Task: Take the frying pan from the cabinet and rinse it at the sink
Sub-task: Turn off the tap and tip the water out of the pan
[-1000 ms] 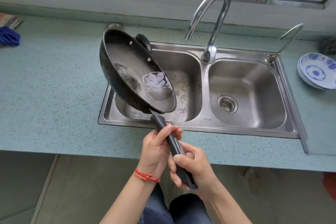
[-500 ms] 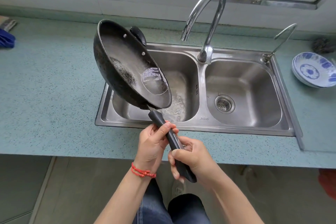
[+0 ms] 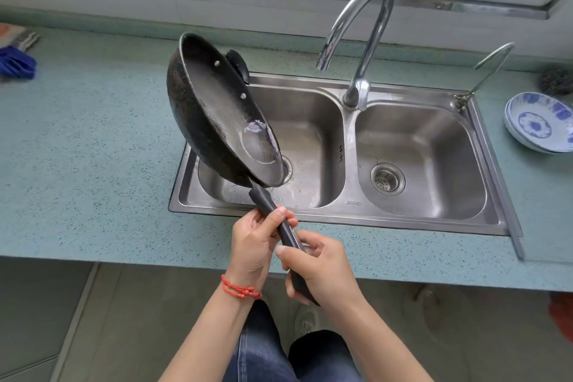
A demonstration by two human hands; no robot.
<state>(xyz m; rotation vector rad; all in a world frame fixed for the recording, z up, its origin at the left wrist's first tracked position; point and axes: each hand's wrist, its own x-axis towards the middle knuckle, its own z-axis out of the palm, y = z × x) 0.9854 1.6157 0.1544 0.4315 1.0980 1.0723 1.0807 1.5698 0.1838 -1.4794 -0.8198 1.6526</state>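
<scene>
A black frying pan [image 3: 217,115] with a long dark handle is tilted steeply over the left basin of the steel double sink [image 3: 341,217], its open side facing right. A small pool of water lies at the pan's low edge. My left hand [image 3: 254,242] grips the handle's upper part, and my right hand [image 3: 319,270] grips its lower end. The curved chrome tap [image 3: 359,40] stands behind the divider, and no water is running from it.
A speckled teal counter [image 3: 86,164] surrounds the sink. Stacked blue and white bowls [image 3: 539,124] sit at the right, with a dark scrubber [image 3: 555,80] behind them. A blue cloth [image 3: 15,62] lies far left. A thin second spout [image 3: 486,68] rises at the sink's back right corner.
The pan has tipped more steeply on its side and the water in it has run down to the low edge. Both hands keep their grip on the handle.
</scene>
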